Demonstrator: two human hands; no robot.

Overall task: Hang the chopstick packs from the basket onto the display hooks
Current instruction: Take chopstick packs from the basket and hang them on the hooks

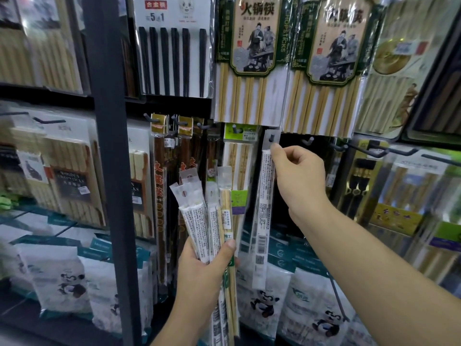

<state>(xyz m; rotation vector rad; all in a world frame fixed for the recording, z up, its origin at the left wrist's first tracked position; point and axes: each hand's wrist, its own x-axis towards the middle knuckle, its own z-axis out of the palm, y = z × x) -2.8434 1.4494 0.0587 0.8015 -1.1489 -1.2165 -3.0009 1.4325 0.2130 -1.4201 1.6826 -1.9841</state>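
Chopstick pack [264,208], a long slim sleeve with a white printed label, is hanging almost upright in the head view. Its clear header tab is sitting right at a dark hook [271,139] on the lower row of the display. The right hand [298,172] is reaching up to it. Its grip is clamping on the pack's upper edge, thumb and forefinger pinching just beneath the tab. The peg seems to be poking through the tab's hole, though the wide-angle blur is making it hard to say whether the pack is fully threaded on or only being lined up.

Lower down, the left hand [207,267] is holding a bundle of packs [199,221] fanned upward, its grip wrapping round their lower halves with the thumb pressing across the front. Several tabs are showing in the fan.

To the right of the working hook, an empty hook [310,141] is sticking out of the dark panel.

By my reading, the job is running somewhere in its middle. One pack is going onto its peg now, and the whole fan in the left hand is waiting its turn. The basket is not showing anywhere, so what is lying in it I cannot tell.
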